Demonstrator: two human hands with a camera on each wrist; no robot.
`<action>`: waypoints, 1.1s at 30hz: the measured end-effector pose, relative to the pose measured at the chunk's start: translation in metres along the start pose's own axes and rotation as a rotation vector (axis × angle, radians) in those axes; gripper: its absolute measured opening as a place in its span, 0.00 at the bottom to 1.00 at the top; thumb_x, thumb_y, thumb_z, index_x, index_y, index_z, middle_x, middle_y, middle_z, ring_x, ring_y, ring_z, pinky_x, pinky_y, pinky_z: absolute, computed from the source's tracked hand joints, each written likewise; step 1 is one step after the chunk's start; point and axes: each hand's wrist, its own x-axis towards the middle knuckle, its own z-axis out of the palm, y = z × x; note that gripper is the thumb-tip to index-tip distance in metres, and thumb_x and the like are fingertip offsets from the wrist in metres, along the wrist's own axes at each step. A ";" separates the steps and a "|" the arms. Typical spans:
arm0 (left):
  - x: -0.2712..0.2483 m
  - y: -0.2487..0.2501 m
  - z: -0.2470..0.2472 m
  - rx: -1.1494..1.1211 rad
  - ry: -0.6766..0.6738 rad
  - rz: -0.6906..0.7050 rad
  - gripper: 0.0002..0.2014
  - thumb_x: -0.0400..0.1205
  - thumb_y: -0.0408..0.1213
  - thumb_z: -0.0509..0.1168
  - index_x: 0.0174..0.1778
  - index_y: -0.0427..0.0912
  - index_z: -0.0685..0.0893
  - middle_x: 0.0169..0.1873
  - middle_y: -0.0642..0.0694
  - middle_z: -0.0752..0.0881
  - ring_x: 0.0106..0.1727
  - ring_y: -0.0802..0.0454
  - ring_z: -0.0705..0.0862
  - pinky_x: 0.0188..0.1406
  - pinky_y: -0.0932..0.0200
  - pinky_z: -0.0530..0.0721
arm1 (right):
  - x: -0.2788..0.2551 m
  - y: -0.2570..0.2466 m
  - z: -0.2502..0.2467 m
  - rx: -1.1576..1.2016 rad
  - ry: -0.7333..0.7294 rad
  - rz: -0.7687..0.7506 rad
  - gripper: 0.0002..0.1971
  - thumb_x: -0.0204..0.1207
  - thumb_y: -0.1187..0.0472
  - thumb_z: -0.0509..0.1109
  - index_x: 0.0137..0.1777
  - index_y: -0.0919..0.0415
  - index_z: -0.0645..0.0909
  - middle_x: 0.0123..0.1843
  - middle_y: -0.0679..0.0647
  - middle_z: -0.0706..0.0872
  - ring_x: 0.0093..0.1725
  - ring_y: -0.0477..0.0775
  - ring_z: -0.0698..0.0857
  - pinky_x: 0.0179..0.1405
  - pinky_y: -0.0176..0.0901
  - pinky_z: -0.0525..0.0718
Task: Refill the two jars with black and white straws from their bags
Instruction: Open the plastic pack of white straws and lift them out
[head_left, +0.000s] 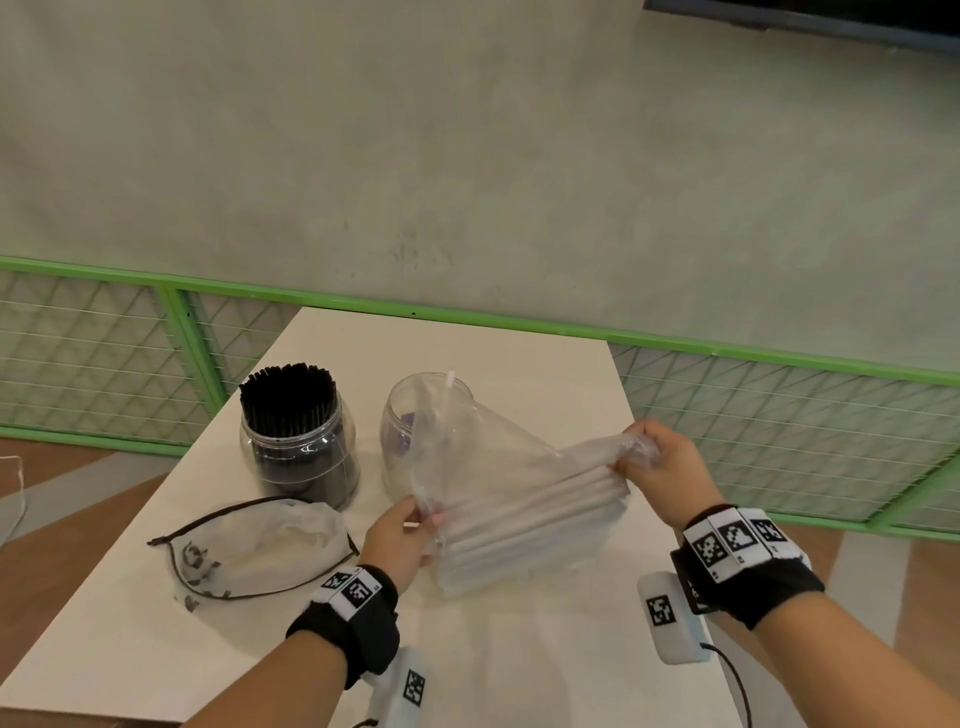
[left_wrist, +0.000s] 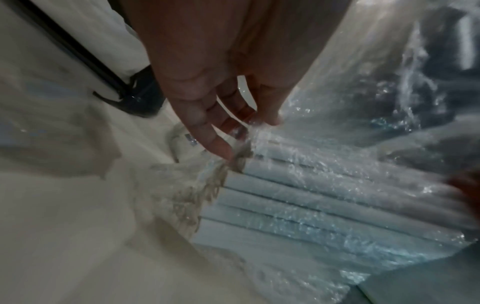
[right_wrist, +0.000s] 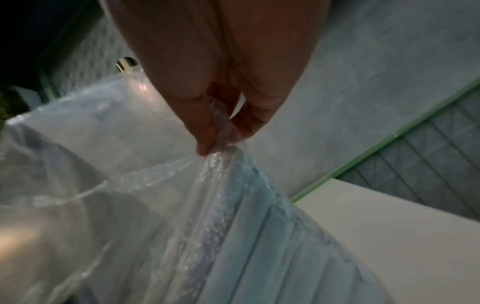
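Note:
A clear plastic bag (head_left: 498, 452) of white straws (head_left: 530, 525) is held tilted over the white table (head_left: 519, 665). My right hand (head_left: 647, 462) pinches the bag's raised corner (right_wrist: 221, 131). My left hand (head_left: 415, 525) pinches the bag's film at the straws' lower ends (left_wrist: 241, 131). Behind the bag stands a clear jar (head_left: 405, 431), mostly hidden, with one white straw (head_left: 449, 382) sticking up. To its left a second jar (head_left: 298, 436) is packed with black straws.
An emptied drawstring bag (head_left: 260, 545) with a dark cord lies flat on the table's left side. A green wire-mesh fence (head_left: 779, 415) runs behind the table, with a grey wall above. The table's far edge lies just behind the jars.

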 end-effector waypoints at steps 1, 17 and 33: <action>0.000 0.003 0.002 -0.026 0.020 0.012 0.06 0.81 0.32 0.66 0.40 0.47 0.81 0.49 0.47 0.84 0.46 0.52 0.83 0.37 0.57 0.83 | 0.002 -0.002 -0.002 -0.047 0.019 -0.022 0.09 0.71 0.73 0.71 0.38 0.59 0.78 0.36 0.56 0.84 0.38 0.55 0.80 0.40 0.46 0.78; -0.001 -0.020 0.000 0.053 0.041 -0.041 0.11 0.81 0.35 0.66 0.46 0.28 0.76 0.42 0.42 0.84 0.44 0.44 0.83 0.50 0.44 0.88 | -0.004 0.019 0.003 -0.466 -0.185 0.236 0.15 0.81 0.65 0.61 0.67 0.64 0.74 0.52 0.62 0.89 0.53 0.63 0.86 0.52 0.48 0.83; 0.000 -0.004 -0.006 -0.005 0.069 0.008 0.04 0.83 0.39 0.64 0.43 0.44 0.80 0.46 0.40 0.84 0.46 0.46 0.83 0.43 0.51 0.87 | -0.016 -0.013 -0.016 -0.350 0.146 -0.078 0.07 0.74 0.62 0.75 0.48 0.60 0.79 0.42 0.50 0.82 0.42 0.51 0.80 0.44 0.38 0.74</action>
